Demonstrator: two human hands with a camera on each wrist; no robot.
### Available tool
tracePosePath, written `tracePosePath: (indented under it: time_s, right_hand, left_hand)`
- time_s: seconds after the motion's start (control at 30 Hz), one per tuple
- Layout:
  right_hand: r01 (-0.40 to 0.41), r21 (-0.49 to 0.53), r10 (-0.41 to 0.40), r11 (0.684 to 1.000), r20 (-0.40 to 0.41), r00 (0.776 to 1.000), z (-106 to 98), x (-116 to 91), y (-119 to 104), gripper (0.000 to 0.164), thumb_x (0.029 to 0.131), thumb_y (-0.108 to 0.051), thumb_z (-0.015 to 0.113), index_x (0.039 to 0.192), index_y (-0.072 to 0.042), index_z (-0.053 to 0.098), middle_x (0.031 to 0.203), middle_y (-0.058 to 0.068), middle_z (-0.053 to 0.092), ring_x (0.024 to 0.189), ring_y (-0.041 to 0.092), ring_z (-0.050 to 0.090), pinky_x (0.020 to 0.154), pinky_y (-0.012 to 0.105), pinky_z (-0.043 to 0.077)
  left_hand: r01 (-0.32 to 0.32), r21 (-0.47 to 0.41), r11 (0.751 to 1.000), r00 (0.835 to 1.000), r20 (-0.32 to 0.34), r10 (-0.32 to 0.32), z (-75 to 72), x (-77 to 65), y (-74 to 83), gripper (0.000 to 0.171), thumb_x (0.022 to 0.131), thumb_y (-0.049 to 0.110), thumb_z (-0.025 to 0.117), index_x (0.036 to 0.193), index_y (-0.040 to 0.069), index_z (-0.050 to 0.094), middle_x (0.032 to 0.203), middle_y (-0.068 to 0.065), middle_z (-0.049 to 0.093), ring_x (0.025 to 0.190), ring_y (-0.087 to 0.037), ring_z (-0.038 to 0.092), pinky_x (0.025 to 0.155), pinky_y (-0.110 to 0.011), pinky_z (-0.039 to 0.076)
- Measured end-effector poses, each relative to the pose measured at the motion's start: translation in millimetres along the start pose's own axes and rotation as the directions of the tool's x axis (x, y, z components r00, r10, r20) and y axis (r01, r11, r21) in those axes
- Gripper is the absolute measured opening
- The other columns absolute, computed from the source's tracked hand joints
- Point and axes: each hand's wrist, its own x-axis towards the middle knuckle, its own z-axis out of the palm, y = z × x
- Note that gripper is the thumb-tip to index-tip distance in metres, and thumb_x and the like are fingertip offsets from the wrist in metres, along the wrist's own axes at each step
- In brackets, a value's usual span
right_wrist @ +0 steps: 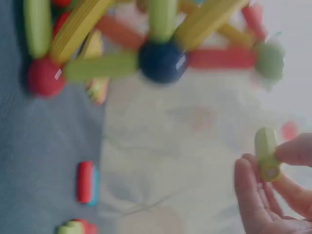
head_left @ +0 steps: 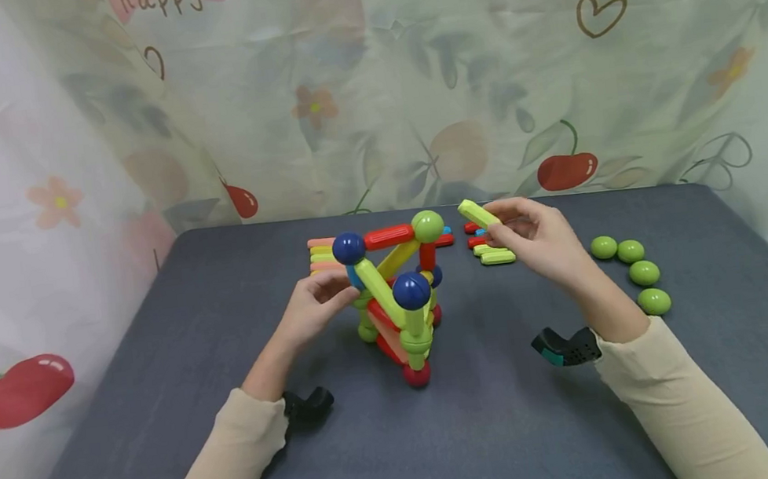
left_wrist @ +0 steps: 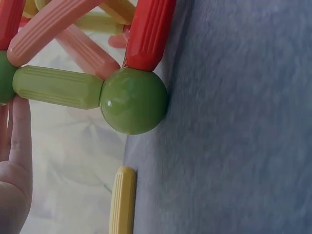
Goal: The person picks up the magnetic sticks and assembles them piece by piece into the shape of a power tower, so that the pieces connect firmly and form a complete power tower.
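A two-level frame of magnetic rods and balls (head_left: 381, 295) stands on the dark table, with red balls at its base and blue and green balls higher up. My left hand (head_left: 313, 304) holds its left side, thumb and fingers at the blue rod below the upper-left blue ball (head_left: 349, 249). Fingers (left_wrist: 20, 131) reach up beside a green ball in the left wrist view. To the right of the frame, my right hand (head_left: 536, 238) pinches a yellow-green magnetic rod (head_left: 477, 214) between thumb and fingers, raised above the table and apart from the frame.
Loose rods (head_left: 497, 257) in red, blue and yellow-green lie behind the frame to the right. More pink and yellow rods (head_left: 321, 250) are stacked behind it on the left. Several green balls (head_left: 644, 273) form a curved line at the right. A patterned curtain (head_left: 405, 111) hangs behind the table.
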Motion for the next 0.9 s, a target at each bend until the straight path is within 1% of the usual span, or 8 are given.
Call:
tracePosePath:
  time_s: [0.07,0.17,0.3,0.4,0.6,0.73,0.8,0.9]
  right_hand:
    - [0.093,0.017,-0.092,0.996,-0.062,0.994,0.8,-12.6,-10.7,0.029,0.094,-0.009,0.062,0.121,0.002,0.059,0.099,0.002,0.062,0.081,0.0,0.065,0.072,0.017,0.054]
    - [0.224,-0.02,-0.225,0.974,-0.129,0.966,4.4,-29.0,-22.7,0.022,0.088,0.001,0.065,0.11,0.005,0.062,0.096,-0.005,0.06,0.08,0.0,0.064,0.07,0.016,0.054]
    - [0.304,-0.081,-0.314,0.949,-0.201,0.928,12.3,-43.4,-30.4,0.017,0.082,0.009,0.068,0.1,0.007,0.064,0.092,-0.003,0.058,0.078,-0.004,0.064,0.068,0.014,0.054]
    - [0.329,-0.069,-0.336,0.942,-0.232,0.913,15.9,-48.8,-31.6,0.018,0.08,0.012,0.068,0.097,0.008,0.065,0.089,-0.004,0.056,0.078,-0.004,0.065,0.067,0.014,0.054]
    - [0.335,0.084,-0.326,0.938,-0.106,0.939,16.5,-51.0,-29.4,0.018,0.087,0.009,0.063,0.105,0.008,0.064,0.097,-0.002,0.057,0.085,0.006,0.066,0.071,0.016,0.054]
    - [0.276,0.092,-0.278,0.957,0.007,0.961,14.0,-51.1,-28.5,0.022,0.097,-0.003,0.053,0.115,0.003,0.064,0.106,-0.007,0.059,0.095,0.006,0.064,0.078,0.017,0.054]
    - [0.267,0.099,-0.273,0.959,0.049,0.961,12.8,-51.6,-28.3,0.025,0.1,-0.007,0.049,0.12,0.0,0.062,0.11,-0.008,0.059,0.101,0.005,0.062,0.084,0.018,0.052]
    - [0.305,0.124,-0.318,0.944,0.099,0.943,12.5,-52.9,-27.4,0.03,0.098,-0.004,0.052,0.126,0.001,0.059,0.117,-0.002,0.055,0.109,0.008,0.059,0.088,0.017,0.05]
  left_hand:
    - [-0.01,-0.002,1.0,1.0,0.015,0.01,3.9,-0.4,0.8,0.035,0.092,0.015,0.066,0.117,-0.01,0.06,0.099,0.009,0.066,0.092,-0.006,0.062,0.084,-0.022,0.052]
    - [-0.048,-0.035,0.998,0.997,0.057,0.05,11.1,-0.6,1.1,0.032,0.091,0.01,0.067,0.113,-0.012,0.059,0.098,0.01,0.065,0.097,-0.006,0.062,0.086,-0.022,0.052]
    - [-0.11,-0.086,0.99,0.986,0.119,0.12,21.6,-2.0,2.7,0.035,0.089,0.015,0.07,0.107,-0.013,0.057,0.097,0.01,0.064,0.098,-0.008,0.062,0.084,-0.023,0.053]
    - [-0.12,-0.103,0.987,0.98,0.147,0.135,29.0,-3.6,5.6,0.038,0.087,0.019,0.073,0.102,-0.011,0.057,0.095,0.008,0.063,0.096,-0.009,0.062,0.081,-0.024,0.054]
    - [-0.102,-0.104,0.989,0.981,0.156,0.118,37.9,-7.7,10.3,0.031,0.086,0.012,0.074,0.098,-0.009,0.055,0.095,0.005,0.06,0.092,-0.009,0.062,0.08,-0.024,0.055]
    - [-0.1,-0.104,0.99,0.982,0.148,0.115,40.0,-9.2,12.7,0.024,0.086,0.004,0.072,0.097,-0.008,0.055,0.096,0.0,0.06,0.092,-0.009,0.062,0.08,-0.024,0.055]
    - [-0.097,-0.103,0.99,0.983,0.144,0.111,40.3,-9.4,12.6,0.021,0.085,0.002,0.071,0.096,-0.006,0.056,0.096,-0.001,0.06,0.092,-0.009,0.062,0.08,-0.024,0.055]
    - [-0.091,-0.103,0.99,0.984,0.146,0.106,40.5,-9.4,12.3,0.02,0.085,0.001,0.071,0.096,-0.006,0.056,0.095,0.0,0.06,0.092,-0.009,0.062,0.08,-0.024,0.055]
